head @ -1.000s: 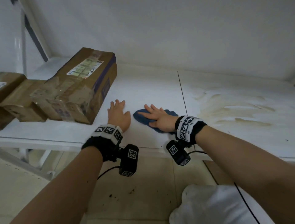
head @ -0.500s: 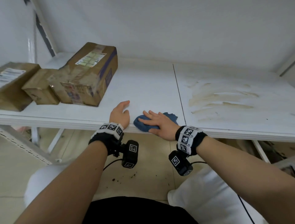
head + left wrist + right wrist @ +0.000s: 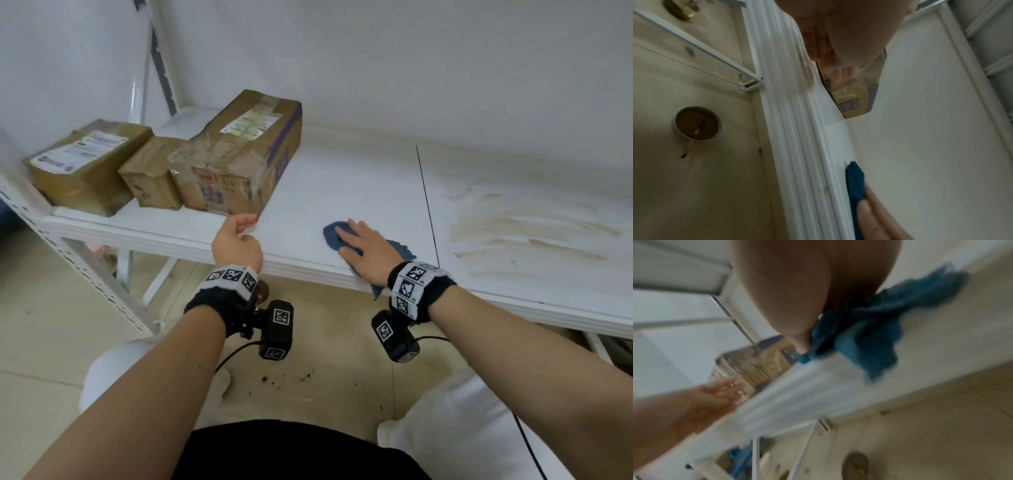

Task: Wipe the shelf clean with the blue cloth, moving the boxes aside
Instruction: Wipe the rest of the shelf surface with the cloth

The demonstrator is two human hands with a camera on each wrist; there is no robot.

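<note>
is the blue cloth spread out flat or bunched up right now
Bunched up. The blue cloth sits crumpled under the flat right hand at the shelf front edge, one corner hanging over.

Bare forearms, each with a black wristband (image 3: 222,291) bearing square black-and-white markers and a black cabled camera block (image 3: 276,329).

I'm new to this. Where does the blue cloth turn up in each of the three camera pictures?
Head: the blue cloth lies mid-frame under the right hand.
Left wrist: bottom centre, beside fingertips.
Right wrist: upper right, blurred, draped over the shelf edge.
Shared landmark: the big cardboard box.
</note>
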